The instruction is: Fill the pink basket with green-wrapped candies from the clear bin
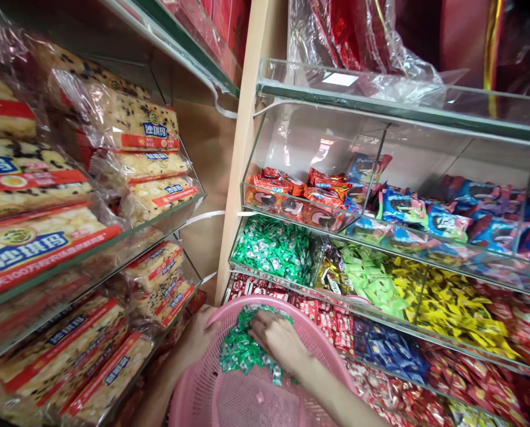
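My left hand point(202, 332) is closed over the left rim of a pink plastic basket point(338, 363) with perforated walls. Inside the basket, green-wrapped candies point(235, 350) are heaped toward its far side. My right hand point(277, 339) reaches in from the right, fingers curled down into the heap; the fingertips are partly hidden among the wrappers. Just beyond the basket, a clear shelf bin holds many more candies in the same green wrappers point(271, 246).
Packaged puffed-rice-like bars point(144, 130) fill glass shelves on the left. A wooden post point(242, 154) separates them from tiered clear bins on the right, holding yellow-wrapped candies point(447, 296), blue packets point(393, 350) and red packets point(331, 323). Glass shelf edges lie close above the basket.
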Demonstrator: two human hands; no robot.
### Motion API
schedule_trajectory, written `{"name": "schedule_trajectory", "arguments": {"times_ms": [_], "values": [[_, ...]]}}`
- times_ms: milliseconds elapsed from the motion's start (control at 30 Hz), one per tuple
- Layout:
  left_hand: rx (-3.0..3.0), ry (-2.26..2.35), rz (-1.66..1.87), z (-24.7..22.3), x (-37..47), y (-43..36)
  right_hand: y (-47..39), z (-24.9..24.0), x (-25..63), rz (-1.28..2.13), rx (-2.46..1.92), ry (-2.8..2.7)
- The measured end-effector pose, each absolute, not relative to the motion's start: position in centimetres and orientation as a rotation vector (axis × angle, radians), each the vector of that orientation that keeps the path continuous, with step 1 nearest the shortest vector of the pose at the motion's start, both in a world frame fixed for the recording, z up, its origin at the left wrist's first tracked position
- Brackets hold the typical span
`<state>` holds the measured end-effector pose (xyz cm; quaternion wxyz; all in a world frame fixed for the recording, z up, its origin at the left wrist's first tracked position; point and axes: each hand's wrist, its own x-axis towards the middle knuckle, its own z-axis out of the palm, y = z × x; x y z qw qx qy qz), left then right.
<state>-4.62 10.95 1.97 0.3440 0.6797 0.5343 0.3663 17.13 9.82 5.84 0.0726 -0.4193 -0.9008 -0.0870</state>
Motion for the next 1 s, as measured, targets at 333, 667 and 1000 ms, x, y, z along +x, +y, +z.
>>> {"name": "schedule_trajectory", "arguments": {"times_ms": [333,667,1000], "values": [[1.76,1.403,0.945,2.4,-4.5,10.7,16.0,16.0,17.9,-0.27,-1.729,-2.164],[1.774,1.402,0.94,3.1,-4.4,10.7,19.2,16.1,17.5,-0.103,-2.146,-2.185],[1.784,1.398,0.954,2.0,-4.6,11.1,15.1,17.8,18.5,-0.233,-1.745,-2.109]]}}
